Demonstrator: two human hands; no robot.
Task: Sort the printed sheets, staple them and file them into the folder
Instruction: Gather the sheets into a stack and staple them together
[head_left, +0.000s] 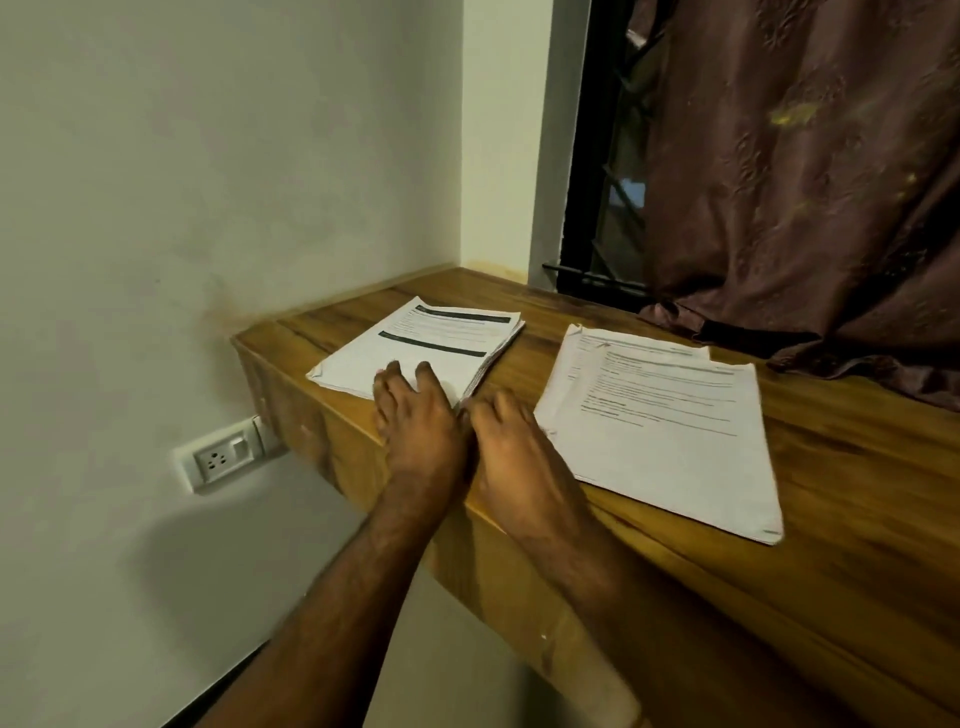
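Left hand (415, 415) is lying flat, fingers straight, pinning the left stack (415, 348) on the bench (831, 467) while right hand (511, 441), fingers curled, is working its near corner, probably to lift sheets; right stack (660, 426) is lying apart.

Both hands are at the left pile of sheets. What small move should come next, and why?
Probably lift the top sheet: the left hand presses flat on the left pile, and the right hand seems to have its fingers at the pile's near corner.

Two stacks of printed sheets lie flat, well apart: left stack (415, 345) black-banded, right stack (660, 426) text-lined
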